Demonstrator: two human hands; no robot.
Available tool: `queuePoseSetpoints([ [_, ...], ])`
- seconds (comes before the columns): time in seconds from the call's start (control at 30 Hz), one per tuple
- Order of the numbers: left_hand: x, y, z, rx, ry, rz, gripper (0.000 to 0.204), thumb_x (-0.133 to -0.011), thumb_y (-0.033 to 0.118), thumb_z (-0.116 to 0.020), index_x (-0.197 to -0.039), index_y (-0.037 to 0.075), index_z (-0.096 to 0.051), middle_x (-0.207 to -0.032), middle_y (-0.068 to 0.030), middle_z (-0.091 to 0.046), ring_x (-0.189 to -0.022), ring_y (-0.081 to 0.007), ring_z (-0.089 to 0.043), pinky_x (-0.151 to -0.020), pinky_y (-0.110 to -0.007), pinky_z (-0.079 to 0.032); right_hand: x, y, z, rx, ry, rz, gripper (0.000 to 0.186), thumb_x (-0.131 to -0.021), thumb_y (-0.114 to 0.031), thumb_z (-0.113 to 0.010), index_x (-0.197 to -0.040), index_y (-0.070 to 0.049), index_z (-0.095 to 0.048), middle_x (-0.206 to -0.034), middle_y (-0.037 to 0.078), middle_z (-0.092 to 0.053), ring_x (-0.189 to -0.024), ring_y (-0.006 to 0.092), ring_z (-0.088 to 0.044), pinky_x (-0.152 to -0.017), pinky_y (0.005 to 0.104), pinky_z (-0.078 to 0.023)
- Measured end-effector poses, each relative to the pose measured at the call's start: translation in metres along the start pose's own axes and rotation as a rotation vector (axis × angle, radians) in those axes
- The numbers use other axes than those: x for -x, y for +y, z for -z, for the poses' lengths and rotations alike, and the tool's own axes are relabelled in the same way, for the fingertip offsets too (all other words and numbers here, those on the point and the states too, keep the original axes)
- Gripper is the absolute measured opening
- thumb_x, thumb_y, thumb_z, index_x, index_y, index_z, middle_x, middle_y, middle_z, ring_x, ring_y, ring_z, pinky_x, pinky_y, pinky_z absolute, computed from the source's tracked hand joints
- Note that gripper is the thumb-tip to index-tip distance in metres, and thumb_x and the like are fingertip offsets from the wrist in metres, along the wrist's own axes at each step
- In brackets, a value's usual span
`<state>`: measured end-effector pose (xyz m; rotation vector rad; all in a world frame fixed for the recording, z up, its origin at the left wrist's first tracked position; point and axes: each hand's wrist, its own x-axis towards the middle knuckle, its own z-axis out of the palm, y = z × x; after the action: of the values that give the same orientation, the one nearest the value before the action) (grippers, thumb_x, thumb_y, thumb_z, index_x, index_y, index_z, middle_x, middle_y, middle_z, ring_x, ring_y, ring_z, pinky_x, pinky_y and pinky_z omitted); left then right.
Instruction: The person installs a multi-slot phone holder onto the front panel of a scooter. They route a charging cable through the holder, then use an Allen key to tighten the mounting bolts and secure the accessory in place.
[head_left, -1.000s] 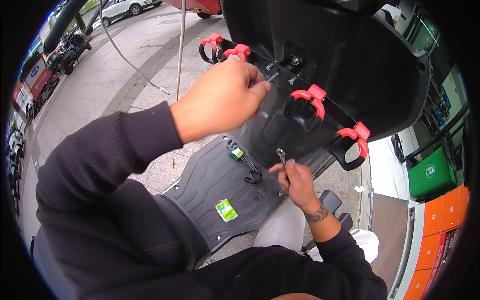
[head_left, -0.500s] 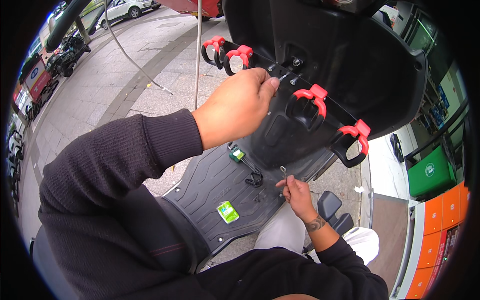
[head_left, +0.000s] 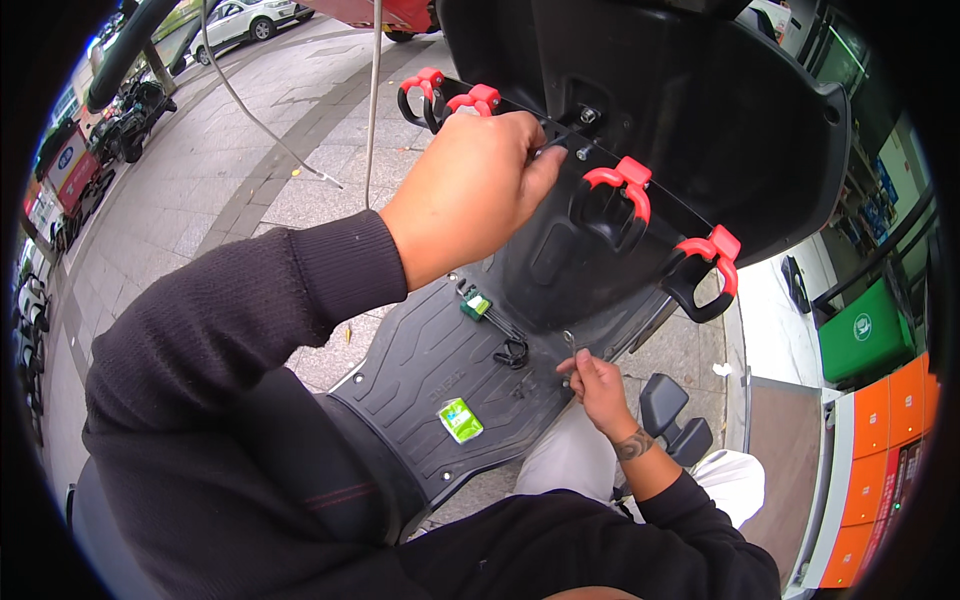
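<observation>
My left hand (head_left: pixel 480 190) is raised at a thin dark bar carrying red-and-black hooks. Its thumb and forefinger are pinched together beside the bolts (head_left: pixel 584 152) at the middle of the bar; what they hold is mostly hidden. One red-and-black hook (head_left: pixel 472 100) is partly behind this hand, and another hook (head_left: pixel 620 190) hangs to its right. The bar runs across the black front panel (head_left: pixel 690 110) of a scooter. Lower down, my right hand (head_left: pixel 598 395) is closed on a small ring-ended wrench (head_left: pixel 569 340), ring upward, above the edge of the footboard.
On the ridged black footboard (head_left: pixel 400 360) lie a green holder of hex keys (head_left: pixel 477 304) and a bright green packet (head_left: pixel 460 420). A grey cable (head_left: pixel 373 110) hangs at the left. At the right stand a green bin (head_left: pixel 865 335) and orange lockers (head_left: pixel 870 425).
The view has shifted slightly. My left hand has turned a little at the bolts, and the thin metal piece at its fingertips shows less clearly. My right hand keeps its hold on the wrench.
</observation>
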<state>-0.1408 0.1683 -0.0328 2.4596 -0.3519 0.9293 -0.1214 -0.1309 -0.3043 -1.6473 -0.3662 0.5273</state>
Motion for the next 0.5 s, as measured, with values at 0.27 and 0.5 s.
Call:
queuePoseSetpoints([
  [0.27, 0.002, -0.010, -0.016, 0.083, 0.071, 0.046, 0.031, -0.104, 0.024, -0.071, -0.092, -0.004, -0.068, -0.058, -0.0099, -0.065, -0.052, -0.0194, -0.068, -0.053, -0.033, -0.052, -0.001, 0.002, -0.008, 0.007, 0.004, -0.009, 0.058, -0.117, -0.048, -0.048, -0.103, 0.002, -0.074, -0.065, -0.007, -0.043, -0.057, 0.0030, -0.036, -0.053, 0.0236, -0.030],
  [0.5, 0.005, 0.001, -0.017, 0.398, -0.013, 0.330, 0.030, -0.108, 0.024, -0.066, -0.096, -0.003, -0.066, -0.063, -0.0052, -0.068, -0.054, -0.0110, -0.068, -0.051, -0.027, -0.054, -0.001, 0.005, -0.009, 0.013, -0.004, -0.040, 0.056, -0.117, -0.047, -0.048, -0.104, 0.002, -0.072, -0.066, -0.007, -0.043, -0.057, 0.0031, -0.035, -0.053, 0.0232, -0.029],
])
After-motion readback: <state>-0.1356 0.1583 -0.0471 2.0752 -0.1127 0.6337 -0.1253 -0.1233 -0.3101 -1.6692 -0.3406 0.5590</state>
